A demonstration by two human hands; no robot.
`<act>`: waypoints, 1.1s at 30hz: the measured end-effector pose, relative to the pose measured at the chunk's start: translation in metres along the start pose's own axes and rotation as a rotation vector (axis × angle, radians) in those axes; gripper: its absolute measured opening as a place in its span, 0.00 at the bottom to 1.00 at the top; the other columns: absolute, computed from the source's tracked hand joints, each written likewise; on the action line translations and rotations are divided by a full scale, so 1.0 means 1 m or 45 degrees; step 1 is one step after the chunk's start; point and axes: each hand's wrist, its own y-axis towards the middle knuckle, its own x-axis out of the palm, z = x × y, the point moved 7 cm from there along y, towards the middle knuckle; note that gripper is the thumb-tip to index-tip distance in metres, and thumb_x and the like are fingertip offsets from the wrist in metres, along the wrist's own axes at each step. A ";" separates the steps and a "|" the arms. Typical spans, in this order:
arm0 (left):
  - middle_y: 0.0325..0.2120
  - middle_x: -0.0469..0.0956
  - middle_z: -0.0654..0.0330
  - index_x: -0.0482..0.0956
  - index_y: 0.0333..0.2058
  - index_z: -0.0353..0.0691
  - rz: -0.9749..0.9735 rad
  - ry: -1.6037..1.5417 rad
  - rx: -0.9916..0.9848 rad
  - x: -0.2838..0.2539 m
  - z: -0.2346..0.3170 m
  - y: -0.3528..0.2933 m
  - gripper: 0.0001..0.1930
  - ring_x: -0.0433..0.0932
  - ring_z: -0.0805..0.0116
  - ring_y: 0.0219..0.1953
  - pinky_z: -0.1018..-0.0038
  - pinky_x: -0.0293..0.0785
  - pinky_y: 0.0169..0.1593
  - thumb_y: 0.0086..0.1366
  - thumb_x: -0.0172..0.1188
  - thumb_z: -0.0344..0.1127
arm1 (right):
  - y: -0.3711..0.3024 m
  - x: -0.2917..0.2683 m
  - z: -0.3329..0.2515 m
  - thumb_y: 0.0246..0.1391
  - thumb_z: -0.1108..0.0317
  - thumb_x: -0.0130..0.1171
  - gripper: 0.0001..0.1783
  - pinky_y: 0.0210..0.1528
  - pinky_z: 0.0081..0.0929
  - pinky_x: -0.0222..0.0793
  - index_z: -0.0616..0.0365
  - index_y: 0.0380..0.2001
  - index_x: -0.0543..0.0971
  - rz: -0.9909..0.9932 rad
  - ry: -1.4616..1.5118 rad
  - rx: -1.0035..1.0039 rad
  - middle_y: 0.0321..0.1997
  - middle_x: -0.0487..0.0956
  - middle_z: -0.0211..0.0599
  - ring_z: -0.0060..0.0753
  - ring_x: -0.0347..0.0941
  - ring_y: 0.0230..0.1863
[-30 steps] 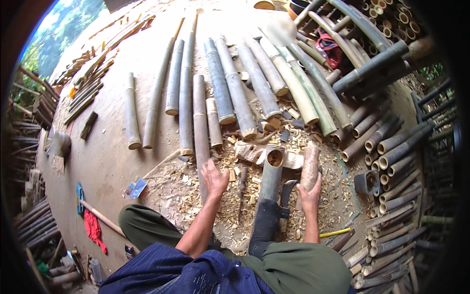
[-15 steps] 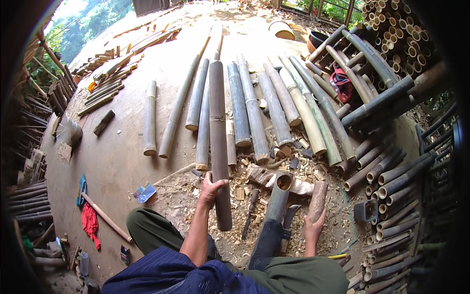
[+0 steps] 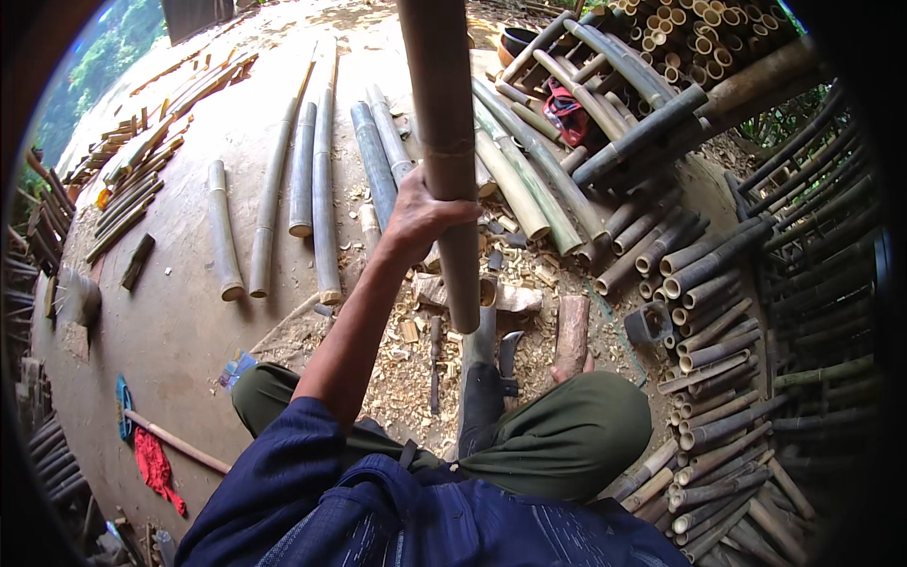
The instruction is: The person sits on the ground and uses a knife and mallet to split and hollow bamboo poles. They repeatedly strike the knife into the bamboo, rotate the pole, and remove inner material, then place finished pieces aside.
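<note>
My left hand (image 3: pixel 425 215) is closed around a thick grey-brown bamboo pole (image 3: pixel 446 123), raised upright before me. The pole's lower end hangs over a shorter bamboo tube (image 3: pixel 480 331) that lies between my legs. On the right, a short round piece of wood (image 3: pixel 572 326) stands tilted up, its lower end in my right hand (image 3: pixel 564 369), which my knee mostly hides. A curved blade (image 3: pixel 509 352) lies beside the tube. Left of it rests a long, narrow dark tool (image 3: pixel 436 364). A pale, rough log (image 3: pixel 518 297) lies crosswise behind the tube.
Wood chips (image 3: pixel 397 354) cover the ground around my legs. Several bamboo poles (image 3: pixel 324 189) lie ahead. A bamboo frame (image 3: pixel 642 151) and stacked bamboo pieces (image 3: pixel 718 378) stand at the right. A long-handled tool (image 3: pixel 179 442) and red cloth (image 3: pixel 156 468) lie left.
My left hand has lifted the bamboo pole higher and nearer. The view has swung to the right. My right hand, still with the short wood, is now mostly behind my knee.
</note>
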 end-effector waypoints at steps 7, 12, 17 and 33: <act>0.38 0.84 0.59 0.78 0.47 0.36 -0.165 0.159 0.063 0.059 -0.016 -0.001 0.29 0.84 0.68 0.40 0.65 0.84 0.50 0.44 0.76 0.29 | -0.024 -0.017 -0.027 0.44 0.61 0.78 0.59 0.75 0.42 0.59 0.67 0.76 0.58 -0.027 0.172 -0.114 0.70 0.71 0.60 0.52 0.67 0.72; 0.38 0.84 0.62 0.79 0.46 0.37 -0.272 0.239 0.185 0.068 -0.011 0.004 0.27 0.83 0.72 0.39 0.68 0.83 0.47 0.44 0.77 0.25 | -0.021 -0.021 -0.065 0.44 0.61 0.77 0.59 0.75 0.41 0.59 0.67 0.76 0.58 -0.045 0.305 -0.243 0.70 0.71 0.59 0.52 0.67 0.72; 0.36 0.82 0.65 0.79 0.43 0.37 -0.388 0.110 0.214 0.099 0.002 -0.009 0.24 0.80 0.75 0.38 0.70 0.80 0.46 0.44 0.74 0.26 | -0.013 -0.050 -0.088 0.44 0.61 0.77 0.59 0.75 0.41 0.59 0.67 0.76 0.58 -0.003 0.369 -0.358 0.70 0.71 0.59 0.51 0.67 0.72; 0.35 0.81 0.66 0.78 0.45 0.39 -0.382 0.101 0.187 0.102 0.002 0.003 0.26 0.80 0.75 0.38 0.71 0.80 0.44 0.46 0.77 0.31 | -0.026 -0.127 -0.211 0.50 0.63 0.71 0.57 0.78 0.39 0.52 0.63 0.79 0.54 -0.015 0.636 -0.629 0.75 0.65 0.51 0.41 0.60 0.76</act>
